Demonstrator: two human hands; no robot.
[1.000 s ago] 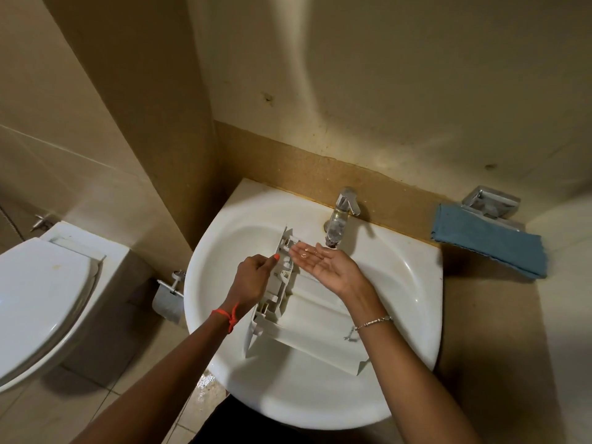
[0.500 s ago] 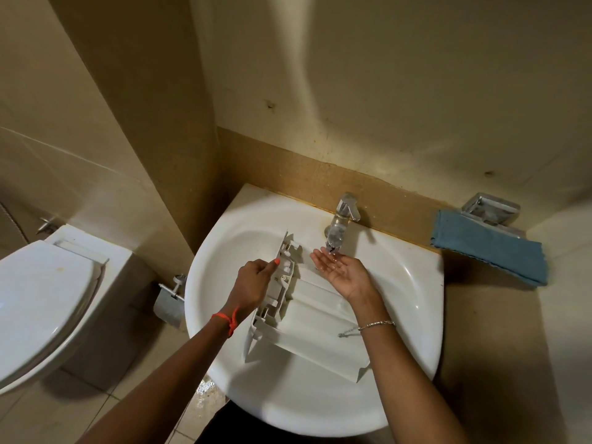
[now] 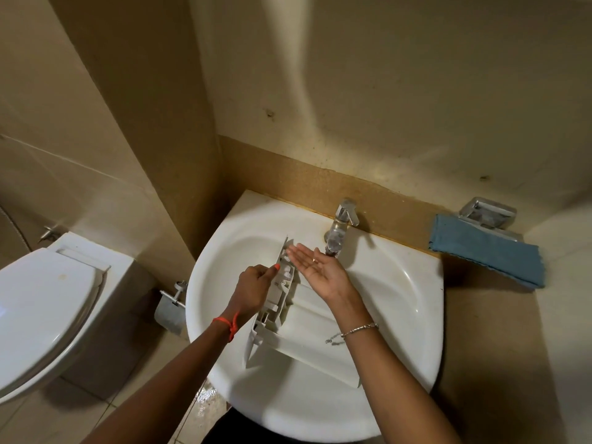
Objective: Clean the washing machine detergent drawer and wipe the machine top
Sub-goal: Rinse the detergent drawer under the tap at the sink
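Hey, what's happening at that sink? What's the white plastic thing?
A person is cleaning a washing machine's detergent drawer in the bathroom sink. Their left hand grips one edge of the drawer, holding it tilted in the basin. Their right hand is open, palm up, just below the tap; whether water is flowing is hard to tell. A blue cloth lies to the right of the sink, untouched.

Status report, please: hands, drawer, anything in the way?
Left hand grips detergent drawer, standing in sink. Right hand open, palm up, below tap. Nothing blocks the drawer.
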